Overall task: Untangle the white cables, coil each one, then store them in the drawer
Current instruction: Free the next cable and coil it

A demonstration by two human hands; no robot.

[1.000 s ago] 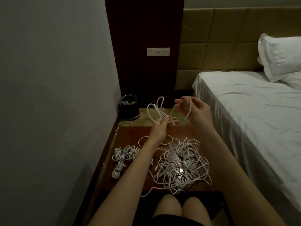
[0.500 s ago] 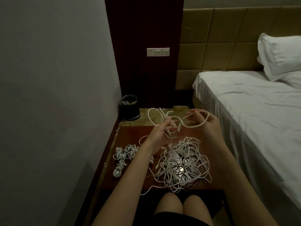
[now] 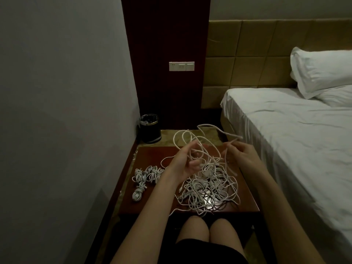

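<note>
A loose tangle of white cables [image 3: 207,189] lies on the dark wooden bedside table [image 3: 152,155]. My left hand [image 3: 185,161] holds loops of one white cable [image 3: 182,135] above the table, fingers curled round the strands. My right hand [image 3: 239,154] pinches another stretch of the same cable to the right, its end sticking up past my fingers. Several coiled cable bundles [image 3: 146,175] lie at the table's left side. No drawer shows in this view.
A black cup-like bin [image 3: 150,128] stands in the back left corner by the grey wall. A bed with white sheet [image 3: 289,134] and pillow [image 3: 322,71] runs close along the table's right side. My knees [image 3: 207,229] are at the table's front edge.
Both hands have come down from above the back of the table toward the tangle. The held loops have spread wider between them, and my right hand has moved rightward.
</note>
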